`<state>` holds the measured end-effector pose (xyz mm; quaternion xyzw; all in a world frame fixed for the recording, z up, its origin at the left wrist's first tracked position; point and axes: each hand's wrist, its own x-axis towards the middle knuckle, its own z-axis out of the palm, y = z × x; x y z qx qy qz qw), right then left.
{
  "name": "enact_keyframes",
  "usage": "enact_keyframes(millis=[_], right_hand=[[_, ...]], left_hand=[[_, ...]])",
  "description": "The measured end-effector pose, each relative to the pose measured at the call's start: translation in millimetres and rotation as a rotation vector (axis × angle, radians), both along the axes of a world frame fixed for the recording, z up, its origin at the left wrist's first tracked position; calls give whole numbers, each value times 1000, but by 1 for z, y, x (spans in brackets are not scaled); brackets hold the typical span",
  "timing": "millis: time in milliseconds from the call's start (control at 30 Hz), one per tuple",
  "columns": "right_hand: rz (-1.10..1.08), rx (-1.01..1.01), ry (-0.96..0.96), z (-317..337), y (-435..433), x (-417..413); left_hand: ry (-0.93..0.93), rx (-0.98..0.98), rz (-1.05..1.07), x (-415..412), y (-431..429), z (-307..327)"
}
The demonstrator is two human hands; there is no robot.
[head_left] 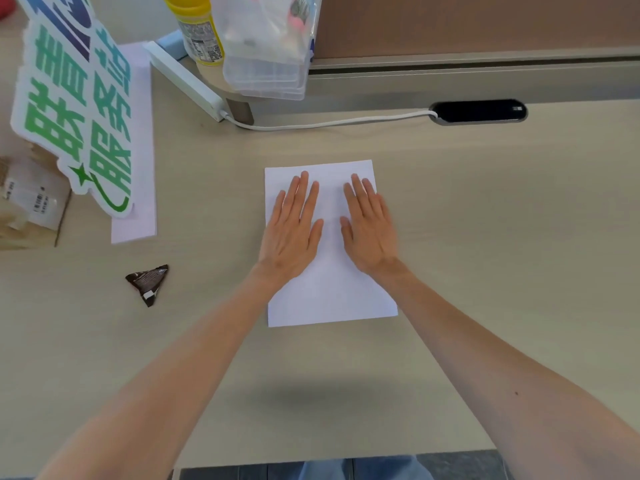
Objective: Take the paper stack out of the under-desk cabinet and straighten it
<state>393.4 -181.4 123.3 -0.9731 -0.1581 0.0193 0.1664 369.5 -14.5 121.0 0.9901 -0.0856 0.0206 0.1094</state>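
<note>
While hands (329, 230) flat, wrapper (148, 283) nearby

Our pale wood-grain bench (485, 209) and what lies on it

Near the middle we see the white paper stack (329, 299) lying flat. At our left lie a dark folded wrapper (148, 284), a second white sheet (138, 188) under a green-lettered sign (76, 109), and a cardboard box (27, 209) at the edge. Farther back, a white power strip (183, 77) lies aslant, its cable (322, 123) running to a dark cable slot (478, 111).
</note>
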Motion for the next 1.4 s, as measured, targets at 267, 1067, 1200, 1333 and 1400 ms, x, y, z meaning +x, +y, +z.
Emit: enact_keyframes(millis=[267, 1067, 1200, 1333, 1400], right_hand=[[57, -50, 72, -31, -1, -1], [-3, -122, 169, -13, 1, 3], [29, -146, 210, 24, 2, 11], [11, -105, 168, 57, 9, 2], [-71, -54, 197, 67, 11, -1]], left_hand=[[71, 72, 29, -10, 0, -26], [280, 259, 47, 0, 4, -5], [309, 219, 0, 17, 0, 23], [230, 34, 17, 16, -18, 58], [285, -99, 71, 7, -27, 68]])
